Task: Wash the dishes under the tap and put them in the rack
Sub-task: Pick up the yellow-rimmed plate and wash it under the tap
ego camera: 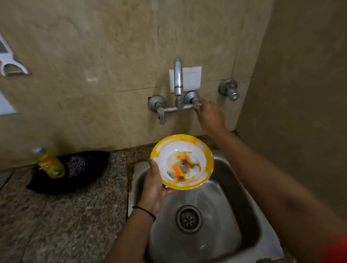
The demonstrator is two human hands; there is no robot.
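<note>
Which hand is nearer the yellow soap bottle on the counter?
Left. The left hand holds the bowl over the sink, right of the bottle; the right hand is farther, at the tap handle.

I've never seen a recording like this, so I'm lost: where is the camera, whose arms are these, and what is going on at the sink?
There is no machine here. One camera sits on a person's head and looks down, so the two arms are their own. The left hand holds a yellow-rimmed bowl, smeared with orange leftovers, over the steel sink. The right hand grips the tap handle on the wall, beside the base of the spout. On the stone counter to the left stand a yellow soap bottle and something dark that I cannot identify.
</note>
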